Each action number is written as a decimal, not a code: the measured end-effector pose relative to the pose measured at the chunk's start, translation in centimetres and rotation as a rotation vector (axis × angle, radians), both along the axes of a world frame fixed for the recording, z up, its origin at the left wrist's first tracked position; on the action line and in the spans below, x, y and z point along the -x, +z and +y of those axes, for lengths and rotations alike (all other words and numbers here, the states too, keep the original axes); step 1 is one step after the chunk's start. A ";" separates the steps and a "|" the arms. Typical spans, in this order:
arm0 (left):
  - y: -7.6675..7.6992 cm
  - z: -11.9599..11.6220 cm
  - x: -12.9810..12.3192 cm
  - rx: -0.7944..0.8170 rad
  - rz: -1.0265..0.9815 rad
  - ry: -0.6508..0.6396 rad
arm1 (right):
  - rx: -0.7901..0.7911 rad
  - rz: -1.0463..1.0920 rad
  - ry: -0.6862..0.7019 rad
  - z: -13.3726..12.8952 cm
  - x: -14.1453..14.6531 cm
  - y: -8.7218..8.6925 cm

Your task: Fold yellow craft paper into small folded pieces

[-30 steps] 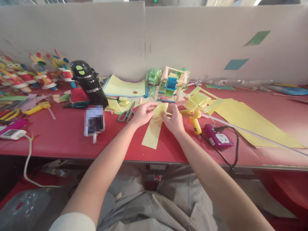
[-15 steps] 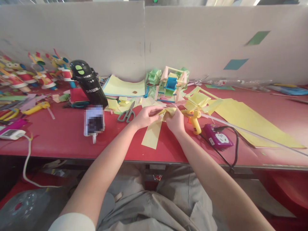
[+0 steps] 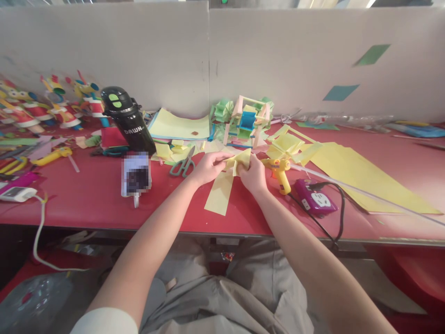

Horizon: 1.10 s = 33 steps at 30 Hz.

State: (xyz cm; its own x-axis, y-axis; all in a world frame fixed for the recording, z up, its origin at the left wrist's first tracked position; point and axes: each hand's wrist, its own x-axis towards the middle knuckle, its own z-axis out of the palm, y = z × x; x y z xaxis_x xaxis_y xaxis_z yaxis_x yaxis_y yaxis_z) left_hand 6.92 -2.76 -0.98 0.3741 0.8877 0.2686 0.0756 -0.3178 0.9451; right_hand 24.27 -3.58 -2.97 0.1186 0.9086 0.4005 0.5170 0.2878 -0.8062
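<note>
Between both hands is a folded piece of yellow paper (image 3: 242, 160), its flaps standing up at angles. My left hand (image 3: 210, 168) pinches its left edge with thumb and fingers. On the other side, my right hand (image 3: 254, 174) is closed on the paper, its fingertips partly hidden behind it. Beneath the hands a flat strip of pale yellow paper (image 3: 219, 195) lies on the red table. Just right of my right hand stands a yellow glue gun (image 3: 282, 175). Green-handled scissors (image 3: 183, 167) lie to the left of my left hand.
A black bottle (image 3: 130, 123) and a phone on a stand (image 3: 136, 175) are on the left. Behind the hands stands a paper wheel model (image 3: 247, 121). To the right are a purple power socket (image 3: 316, 197) with a cable and yellow sheets (image 3: 365, 178).
The folded yellow paper has turned between my hands, so its flaps now rise and open out more. My hands have barely shifted.
</note>
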 end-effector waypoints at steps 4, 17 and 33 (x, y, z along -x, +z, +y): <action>-0.1 0.1 0.0 0.017 0.018 0.021 | 0.002 -0.002 0.007 0.0 0.0 0.0; -0.4 1.5 0.4 0.189 -0.188 0.285 | -0.157 0.247 0.099 0.3 0.5 -0.6; -0.3 1.3 0.3 0.282 -0.208 0.218 | -0.241 -0.004 0.267 -0.1 0.6 -0.3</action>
